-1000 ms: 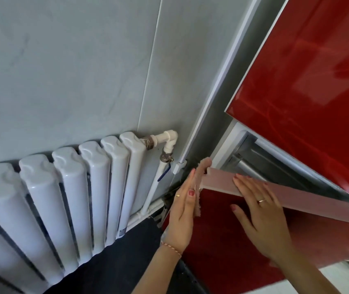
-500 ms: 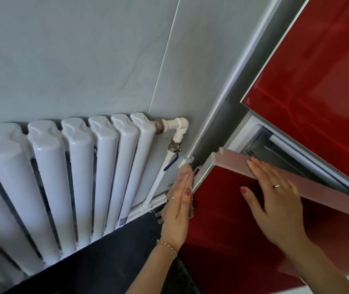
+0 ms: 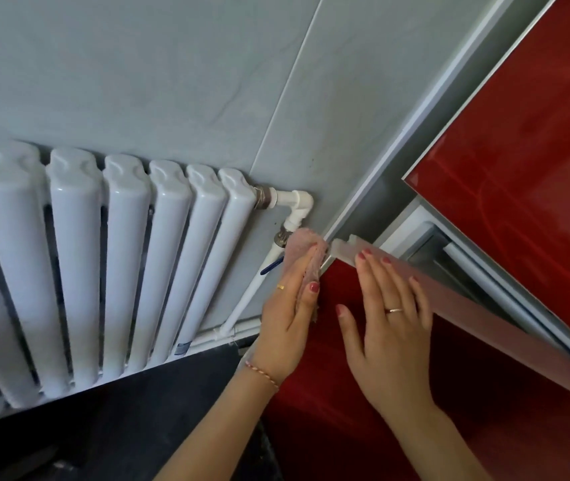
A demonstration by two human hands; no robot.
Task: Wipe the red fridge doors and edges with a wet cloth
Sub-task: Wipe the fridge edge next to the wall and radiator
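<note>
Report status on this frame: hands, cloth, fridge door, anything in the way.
Left hand presses pink cloth flat against lower red door's side edge. Right hand open, fingers on door's top rim. Radiator pipe close beside left hand, tight gap.

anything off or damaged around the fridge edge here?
Nothing damaged or spilled. The lower red door stands ajar, its pale top edge exposed, which fits the wiping. The left hand presses the pink cloth at the door's corner; the right hand rests flat on the door.
</note>
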